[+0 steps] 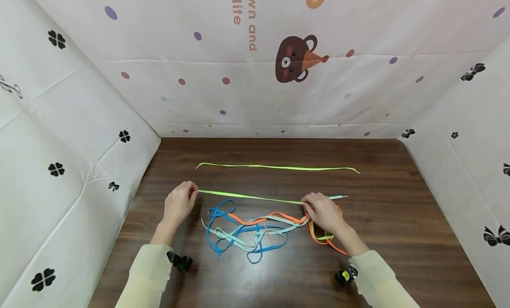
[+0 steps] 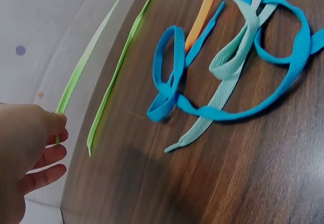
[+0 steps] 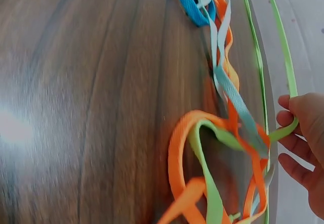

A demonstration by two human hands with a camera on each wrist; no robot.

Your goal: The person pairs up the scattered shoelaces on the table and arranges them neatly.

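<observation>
A yellow-green shoelace (image 1: 251, 196) is stretched nearly straight between both hands. My left hand (image 1: 180, 203) pinches it near one end between thumb and forefinger. Farther along, my right hand (image 1: 324, 213) pinches the same lace. In the right wrist view, a green stretch (image 3: 205, 158) runs from these fingers into the tangle, alongside an orange shoelace (image 3: 176, 153). Below the taut lace lies a loose pile: a blue shoelace (image 1: 208, 235), a pale mint shoelace (image 1: 241, 243) and orange lengths, crossing one another. The right hand hides part of the pile.
A second yellow-green shoelace (image 1: 279, 167) lies almost straight across the back of the brown wooden table (image 1: 398, 255). White printed sheets (image 1: 239, 95) rise at the back and both sides. Each forearm wears a small black wrist camera (image 1: 181, 261).
</observation>
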